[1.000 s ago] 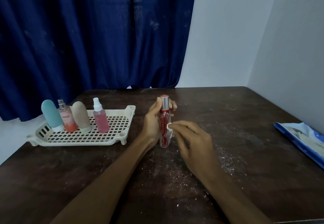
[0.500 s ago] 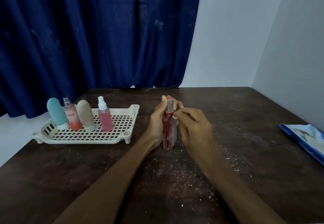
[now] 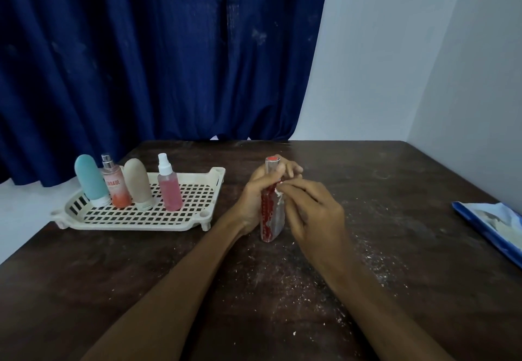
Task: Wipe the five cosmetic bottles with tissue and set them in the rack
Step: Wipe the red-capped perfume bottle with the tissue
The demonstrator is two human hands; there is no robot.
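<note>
Head view. Blue curtain [image 3: 141,64] fills the back, dark table [image 3: 395,247] below it. White rack [image 3: 135,223] sits at the table's left, with four bottles upright along its far side: teal bottle [image 3: 90,180], peach spray [image 3: 116,188], beige bottle [image 3: 138,184], pink spray [image 3: 169,188]. Blue packet [image 3: 491,225] lies at the right edge, well apart from the work. Left hand [image 3: 254,199] wraps the red bottle [image 3: 268,219] from behind, fingers curled round its upper part, keeping it upright with its base on the table, near the rack's right end but outside it. Right hand [image 3: 313,211] pinches a small wad of tissue [image 3: 279,191] between thumb and fingertips, pressed to the bottle's shoulder just under the cap. Change: a second ago the wad sat at mid-body, and it has since climbed to the neck. The bottle has stayed on its spot. Reading: the wipe runs bottom to top and looks close to done. This is the fifth bottle, so what remains is probably the cap, then a lift leftward into the free stretch of rack beside the pink spray. White crumbs [image 3: 367,259] litter the table nearby, so the wad may be shredding and could leave bits on the bottle.
</note>
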